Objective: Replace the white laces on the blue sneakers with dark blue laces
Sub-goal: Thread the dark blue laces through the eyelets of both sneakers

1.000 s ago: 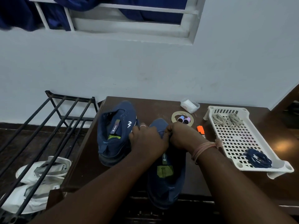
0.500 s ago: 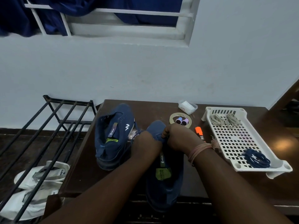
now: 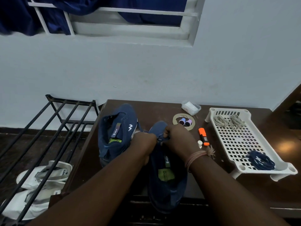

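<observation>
Head view: both hands work at the front of the near sneaker (image 3: 167, 181) on the table (image 3: 254, 190).
The left hand (image 3: 144, 142) and right hand (image 3: 178, 138) meet over its lace area, fingers curled, pinching a dark lace (image 3: 160, 138); the grip itself is partly hidden. The second sneaker (image 3: 117, 132) stands just left. In the tray (image 3: 241, 144), a blue lace coil (image 3: 260, 160) lies at the near end, two pale coils (image 3: 228, 120) at the far end.
</observation>
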A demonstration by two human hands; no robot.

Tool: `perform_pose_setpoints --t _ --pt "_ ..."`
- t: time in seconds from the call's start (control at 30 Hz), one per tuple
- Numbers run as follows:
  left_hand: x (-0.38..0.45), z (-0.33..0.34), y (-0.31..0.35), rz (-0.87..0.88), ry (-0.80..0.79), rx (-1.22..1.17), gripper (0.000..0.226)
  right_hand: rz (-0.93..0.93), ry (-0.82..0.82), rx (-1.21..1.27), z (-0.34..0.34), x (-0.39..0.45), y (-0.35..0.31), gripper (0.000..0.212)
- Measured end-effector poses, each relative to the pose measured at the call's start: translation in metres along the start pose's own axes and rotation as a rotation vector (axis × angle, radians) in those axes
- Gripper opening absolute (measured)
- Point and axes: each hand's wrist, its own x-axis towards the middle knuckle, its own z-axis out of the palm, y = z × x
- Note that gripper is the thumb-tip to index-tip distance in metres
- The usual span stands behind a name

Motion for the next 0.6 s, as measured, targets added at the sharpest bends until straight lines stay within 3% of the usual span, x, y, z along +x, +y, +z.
perform_pose_setpoints --t 0.2,0.4,0.6 --pt "-0.005 -0.004 0.004 0.061 -0.047 0.080 0.007 -0.136 0.231 -0.279 0.012 -0.009 -0.008 0.012" --pt "0.004 -0.004 0.001 0.012 -0.081 0.060 0.032 -0.157 0.301 -0.353 0.021 -0.014 -0.017 0.017" --pt "-0.005 -0.008 0.008 0.122 -0.077 0.182 0.033 -0.170 0.132 -0.426 0.016 -0.006 -0.017 0.029"
